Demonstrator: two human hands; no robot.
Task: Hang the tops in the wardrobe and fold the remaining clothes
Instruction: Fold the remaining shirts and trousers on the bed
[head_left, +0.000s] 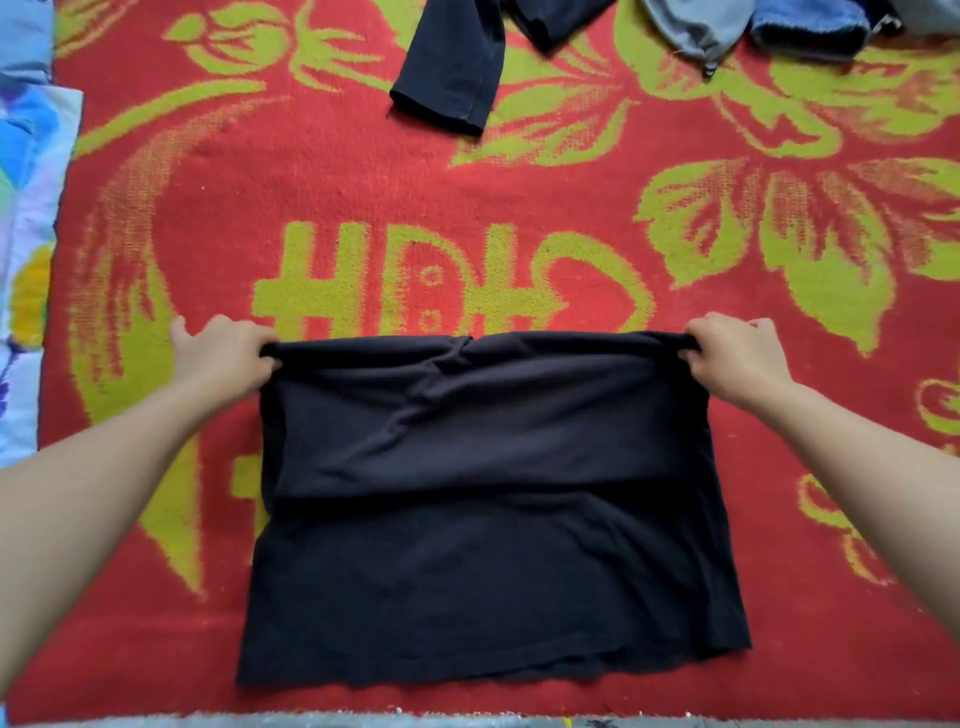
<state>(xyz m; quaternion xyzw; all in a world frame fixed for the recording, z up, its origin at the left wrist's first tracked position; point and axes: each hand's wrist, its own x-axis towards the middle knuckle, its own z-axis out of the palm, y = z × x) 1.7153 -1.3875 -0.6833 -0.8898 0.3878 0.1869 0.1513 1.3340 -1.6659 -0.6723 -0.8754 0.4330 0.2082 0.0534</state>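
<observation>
The left hand (228, 353) is pinching the far left corner of a black soft-knit garment (483, 561), fingers curled round a bunched bit of its edge. The right hand (732, 353) is doing the same at the far right corner, thumb and fingers closing on a small roll of the cloth. Between the two hands the far edge is stretching in an almost straight line, puckering slightly near its middle. Both bare forearms are reaching in from the lower corners of the view.

The garment is lying spread in the near middle of the scene. A doubled upper layer is covering its far half, the edge of that layer crossing from side to side about halfway down, while the near hem is resting flat and a little wavy.

It is lying on a red woven blanket with a yellow-green flower and lettering pattern (337, 176), which is carrying everything else too. At the far edge a black cuffed piece of clothing (447, 78) is trailing in from above - sleeve or trouser leg, I cannot tell which. To its right a grey garment (696, 26) and a blue fleecy cloth (810, 26) are lying side by side, touching, both cut off by the frame.

A pale blue flower-printed sheet (26, 234) is showing along the left side, and a grey fuzzy strip (311, 721) is running along the blanket's near edge
</observation>
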